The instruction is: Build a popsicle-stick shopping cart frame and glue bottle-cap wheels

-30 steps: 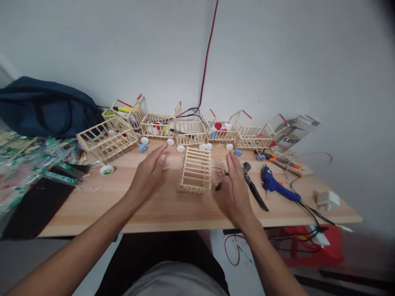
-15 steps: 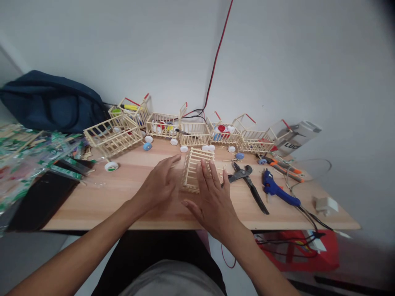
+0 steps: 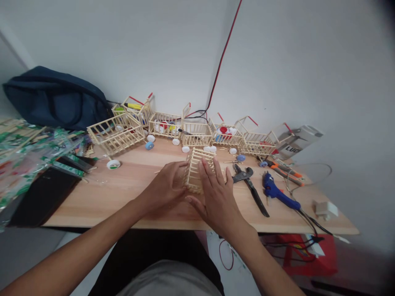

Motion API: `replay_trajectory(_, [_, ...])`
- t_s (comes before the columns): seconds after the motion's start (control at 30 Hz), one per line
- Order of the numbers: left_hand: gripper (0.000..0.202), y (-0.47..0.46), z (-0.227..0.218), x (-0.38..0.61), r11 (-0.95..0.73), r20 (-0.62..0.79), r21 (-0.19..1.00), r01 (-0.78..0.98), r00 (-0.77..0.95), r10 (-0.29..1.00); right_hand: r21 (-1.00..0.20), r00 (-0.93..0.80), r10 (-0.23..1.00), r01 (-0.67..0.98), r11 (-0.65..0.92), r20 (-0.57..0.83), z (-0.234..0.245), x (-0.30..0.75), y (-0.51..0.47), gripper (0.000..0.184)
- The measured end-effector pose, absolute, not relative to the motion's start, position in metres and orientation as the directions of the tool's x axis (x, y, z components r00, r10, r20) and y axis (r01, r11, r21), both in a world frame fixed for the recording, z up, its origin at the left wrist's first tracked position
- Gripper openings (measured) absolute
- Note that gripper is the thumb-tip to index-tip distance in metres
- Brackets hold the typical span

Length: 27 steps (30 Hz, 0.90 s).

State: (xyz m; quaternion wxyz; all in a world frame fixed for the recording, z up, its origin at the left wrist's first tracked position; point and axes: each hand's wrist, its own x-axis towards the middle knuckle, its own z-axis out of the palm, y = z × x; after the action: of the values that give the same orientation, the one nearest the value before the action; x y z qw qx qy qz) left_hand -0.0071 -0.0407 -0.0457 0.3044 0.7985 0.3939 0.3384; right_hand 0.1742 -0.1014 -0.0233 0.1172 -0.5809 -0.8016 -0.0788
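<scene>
A small basket frame of thin wooden sticks stands on the table in front of me, slatted side up. My left hand is at its left side, fingers and thumb curved against the sticks. Over its right part lies my right hand, fingers stretched out and resting on the slats, thumb apart near the front edge. The right hand covers part of the frame. Black pliers lie just right of my right fingers.
Several stick-built miniature carts line the wall, some with bottle-cap wheels and red handles. A blue glue gun and orange-handled pliers lie at right. Plastic-wrapped sticks and a dark blue bag are at left.
My left hand has moved right and now touches the basket frame's left side. The frame appears slightly raised or tilted. My right hand stays on top. The whole view has shifted a little.
</scene>
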Motion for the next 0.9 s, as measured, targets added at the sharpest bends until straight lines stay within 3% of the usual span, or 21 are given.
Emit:
replay_trajectory(0.67, [0.050,-0.045,-0.042,-0.004,-0.519,0.301,0.746,0.418,0.483,0.822,-0.002,-0.305,0.894,0.946,0.323,0.329,-0.021,0.173,-0.084,0.069])
replay_trajectory(0.9, [0.051,-0.030,-0.030,-0.020,-0.435,0.272,0.847,0.306,0.452,0.849,-0.089,-0.256,0.876,0.944,0.317,0.410,-0.013,0.199,-0.083,0.067])
